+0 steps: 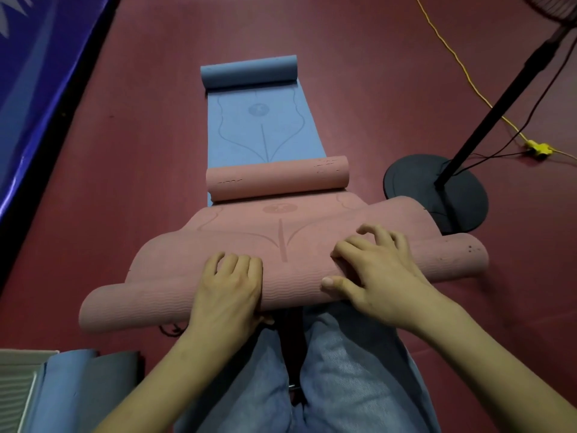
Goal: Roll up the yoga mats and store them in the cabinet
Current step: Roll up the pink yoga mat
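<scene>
A pink yoga mat (281, 226) lies on the red floor in front of my knees. Its near end is wound into a thick roll (140, 295), and its far end curls up into a smaller roll (274, 179). My left hand (229, 285) grips the near roll left of centre, fingers curled over its top. My right hand (377, 270) holds the same roll right of centre, fingers bent on top and thumb on the near side. Beyond the pink mat, and partly under it, a blue yoga mat (259, 129) lies flat, with its far end curled (249, 71).
A black fan stand, its round base (415, 179) touching the pink mat's right edge, rises to the upper right. A yellow cable (468, 79) runs to a connector (538, 149). Blue and grey mat material (71, 389) and a white ribbed panel (15, 385) sit at lower left. A blue banner (40, 57) lines the left.
</scene>
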Demonstrator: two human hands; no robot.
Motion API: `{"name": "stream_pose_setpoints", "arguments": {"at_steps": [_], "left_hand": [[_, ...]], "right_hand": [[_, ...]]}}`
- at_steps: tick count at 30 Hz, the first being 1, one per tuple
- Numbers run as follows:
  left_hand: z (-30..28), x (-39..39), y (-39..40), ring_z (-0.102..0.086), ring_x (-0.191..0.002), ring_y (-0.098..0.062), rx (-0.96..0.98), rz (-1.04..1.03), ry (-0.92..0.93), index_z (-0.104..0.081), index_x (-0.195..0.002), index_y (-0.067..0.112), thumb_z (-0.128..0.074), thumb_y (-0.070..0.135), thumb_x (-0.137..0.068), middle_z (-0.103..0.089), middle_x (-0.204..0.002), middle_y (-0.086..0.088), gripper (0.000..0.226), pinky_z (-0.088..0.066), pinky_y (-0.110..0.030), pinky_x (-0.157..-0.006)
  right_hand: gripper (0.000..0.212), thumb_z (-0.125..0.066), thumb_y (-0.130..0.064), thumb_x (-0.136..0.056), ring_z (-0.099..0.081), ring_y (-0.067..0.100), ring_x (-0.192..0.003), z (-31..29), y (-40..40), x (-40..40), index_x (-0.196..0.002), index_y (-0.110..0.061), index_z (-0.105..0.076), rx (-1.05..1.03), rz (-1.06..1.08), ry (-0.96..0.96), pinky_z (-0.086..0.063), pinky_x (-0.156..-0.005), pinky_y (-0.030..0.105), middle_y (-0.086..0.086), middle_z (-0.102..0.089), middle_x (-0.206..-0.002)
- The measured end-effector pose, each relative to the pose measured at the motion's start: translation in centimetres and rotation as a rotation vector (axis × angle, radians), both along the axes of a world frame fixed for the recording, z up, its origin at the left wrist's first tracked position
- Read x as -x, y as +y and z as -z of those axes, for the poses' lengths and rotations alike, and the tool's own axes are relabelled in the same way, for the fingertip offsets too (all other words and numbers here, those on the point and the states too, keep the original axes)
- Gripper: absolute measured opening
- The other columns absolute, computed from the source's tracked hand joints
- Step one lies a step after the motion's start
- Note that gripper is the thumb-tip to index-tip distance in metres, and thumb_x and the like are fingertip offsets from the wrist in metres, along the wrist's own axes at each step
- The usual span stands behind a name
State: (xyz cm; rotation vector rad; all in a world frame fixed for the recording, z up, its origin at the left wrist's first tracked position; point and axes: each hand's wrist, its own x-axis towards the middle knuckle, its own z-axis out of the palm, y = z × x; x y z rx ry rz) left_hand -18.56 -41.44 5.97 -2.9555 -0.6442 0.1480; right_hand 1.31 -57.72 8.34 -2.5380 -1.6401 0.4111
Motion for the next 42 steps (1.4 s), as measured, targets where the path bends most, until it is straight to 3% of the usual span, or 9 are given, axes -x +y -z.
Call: {"name": "stream_pose_setpoints", "arguments": {"at_steps": [3,7,11,19,25,30,33,37,42], "left_hand": [[-0.7,-0.5,0.9,-0.055,-0.065,-0.027,0.003,0.067,0.058,-0.052,-0.076,0.017,-0.092,0.065,-0.027,-0.056,-0.070,-0.003,0.079,-0.045,-0.036,-0.060],[-1.7,-1.2,2.4,-0.055,-0.060,-0.025,0.048,0.136,0.081,-0.040,-0.073,0.023,-0.087,0.057,-0.028,-0.057,-0.067,0.000,0.073,-0.039,-0.029,-0.052],[-2.6,-1.0,2.7,-0.055,-0.058,-0.024,0.048,0.193,0.049,-0.032,-0.075,0.025,-0.080,0.056,-0.028,-0.056,-0.065,0.003,0.074,-0.027,-0.026,-0.051],[-1.7,1.3,0.6,-0.053,-0.059,-0.022,0.099,0.281,0.031,-0.044,-0.070,0.023,-0.072,0.054,-0.031,-0.053,-0.065,0.006,0.057,-0.034,-0.027,-0.048],[-2.6,-0.4,1.4,-0.054,-0.096,-0.019,0.187,0.192,0.240,-0.046,-0.094,0.025,-0.076,0.058,-0.060,-0.061,-0.101,0.006,0.056,-0.037,-0.031,-0.071],[-3.3,-2.0,2.4,-0.055,-0.095,-0.020,0.340,0.082,0.319,-0.053,-0.104,0.026,-0.083,0.058,-0.058,-0.059,-0.105,0.002,0.063,-0.044,-0.032,-0.074],[-2.4,-1.5,2.2,-0.046,-0.094,-0.018,0.302,0.041,0.241,-0.051,-0.097,0.025,-0.080,0.062,-0.055,-0.050,-0.093,0.007,0.064,-0.037,-0.031,-0.074],[-0.7,0.2,0.7,-0.040,-0.093,-0.024,0.107,-0.046,0.052,-0.054,-0.094,0.022,-0.065,0.066,-0.043,-0.043,-0.098,0.001,0.069,-0.036,-0.038,-0.077],[0.6,1.5,-1.1,-0.047,-0.083,-0.030,0.105,-0.085,-0.278,-0.061,-0.097,0.011,-0.072,0.043,-0.043,-0.054,-0.091,-0.006,0.064,-0.036,-0.043,-0.073]], "right_hand": [[0.076,-0.045,-0.091,-0.070,-0.028,0.024,-0.137,-0.5,-0.1,-0.2,-0.122,-0.035,-0.050,0.071,-0.068,-0.040,-0.019,-0.111,0.047,-0.015,-0.054,-0.129],[0.076,-0.063,-0.082,-0.070,-0.038,0.019,-0.123,-0.7,0.2,0.1,-0.125,-0.032,-0.047,0.060,-0.089,-0.072,-0.025,-0.108,0.045,-0.014,-0.056,-0.125],[0.074,-0.064,-0.072,-0.078,-0.040,0.017,-0.124,-0.7,-0.7,0.6,-0.134,-0.027,-0.045,-0.018,-0.079,0.002,-0.024,-0.111,0.042,-0.011,-0.054,-0.131],[0.069,-0.043,-0.074,-0.077,-0.050,0.018,-0.115,0.1,-4.0,2.9,-0.127,-0.026,-0.051,-0.003,-0.105,-0.003,-0.031,-0.113,0.047,-0.011,-0.057,-0.118],[0.085,-0.065,-0.083,-0.057,-0.054,0.023,-0.107,1.2,-2.5,3.1,-0.117,-0.024,-0.053,0.066,-0.078,-0.109,-0.038,-0.106,0.053,-0.007,-0.058,-0.108],[0.082,-0.078,-0.076,-0.048,-0.050,0.029,-0.105,1.6,-1.0,2.6,-0.106,-0.021,-0.058,0.053,-0.037,-0.165,-0.044,-0.089,0.045,-0.001,-0.056,-0.105],[0.066,-0.070,-0.065,-0.054,-0.044,0.023,-0.097,1.3,-0.2,2.0,-0.103,-0.024,-0.053,0.084,-0.077,-0.146,-0.036,-0.074,0.035,-0.005,-0.049,-0.102],[0.067,-0.068,-0.063,-0.065,-0.038,0.020,-0.108,0.3,1.3,0.7,-0.116,-0.027,-0.044,0.215,-0.161,-0.061,-0.040,-0.090,0.037,-0.005,-0.041,-0.114],[0.076,-0.079,-0.063,-0.063,-0.036,0.019,-0.110,-0.3,2.8,-0.9,-0.119,-0.024,-0.044,0.354,-0.206,0.053,-0.037,-0.087,0.036,-0.004,-0.040,-0.114]]}}
